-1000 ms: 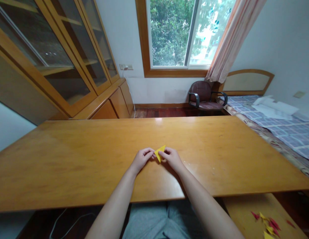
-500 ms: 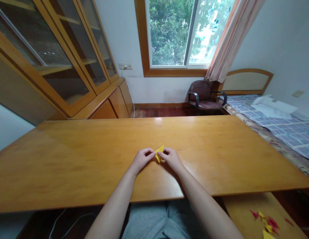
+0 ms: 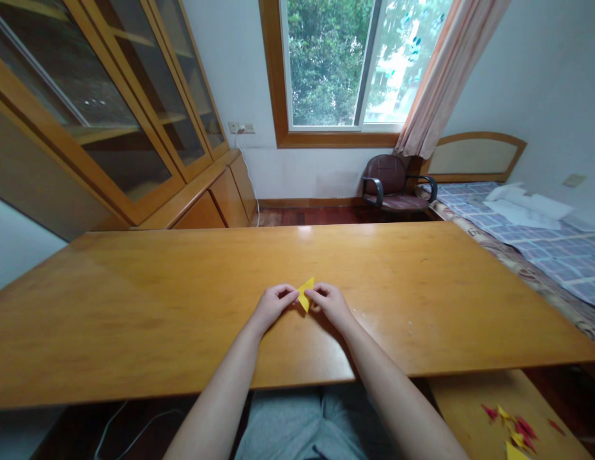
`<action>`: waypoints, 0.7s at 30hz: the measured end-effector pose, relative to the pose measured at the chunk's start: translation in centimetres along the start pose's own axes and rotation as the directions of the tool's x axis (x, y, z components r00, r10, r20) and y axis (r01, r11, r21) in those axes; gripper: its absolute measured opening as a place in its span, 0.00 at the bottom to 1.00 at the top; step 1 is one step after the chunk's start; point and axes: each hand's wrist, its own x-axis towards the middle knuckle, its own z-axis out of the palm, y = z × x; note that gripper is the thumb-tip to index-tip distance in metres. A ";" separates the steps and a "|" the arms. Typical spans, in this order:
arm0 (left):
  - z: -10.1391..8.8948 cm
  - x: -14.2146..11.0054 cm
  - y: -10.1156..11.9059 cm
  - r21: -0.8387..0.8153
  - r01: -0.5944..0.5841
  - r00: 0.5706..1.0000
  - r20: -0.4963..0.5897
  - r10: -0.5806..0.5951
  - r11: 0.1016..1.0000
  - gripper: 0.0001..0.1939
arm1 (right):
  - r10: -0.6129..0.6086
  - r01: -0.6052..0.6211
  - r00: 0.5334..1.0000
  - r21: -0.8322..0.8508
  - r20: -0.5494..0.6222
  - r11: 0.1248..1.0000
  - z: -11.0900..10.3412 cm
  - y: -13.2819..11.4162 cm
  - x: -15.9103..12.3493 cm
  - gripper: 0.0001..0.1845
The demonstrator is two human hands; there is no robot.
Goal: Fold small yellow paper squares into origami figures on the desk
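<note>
A small folded piece of yellow paper (image 3: 305, 296) is held just above the middle of the wooden table (image 3: 182, 287), tilted, with one point up and another down. My left hand (image 3: 275, 303) pinches its left edge between thumb and fingers. From the other side, my right hand (image 3: 329, 302) grips the paper, with the thumb lying on its face. The curled fingers of both hands are partly hidden behind the thumbs and the paper.
Small white scraps (image 3: 361, 313) lie on the table right of my hands. Lower right, a lower wooden surface (image 3: 463, 409) carries several red and yellow folded paper pieces (image 3: 522, 429). Beyond stand a brown armchair (image 3: 388, 179), a glass-door cabinet (image 3: 182, 172) and a bed (image 3: 546, 243).
The yellow paper has turned and shifted slightly left, and its outline looks a little different. My right fingers have moved slightly on it; both hands keep hold.
</note>
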 end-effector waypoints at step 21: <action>-0.1 0.2 -0.5 -0.089 -0.006 0.994 -0.108 -0.004 0.996 0.13 | -0.008 0.007 1.000 -0.055 -0.021 0.998 -0.1 0.1 0.0 0.18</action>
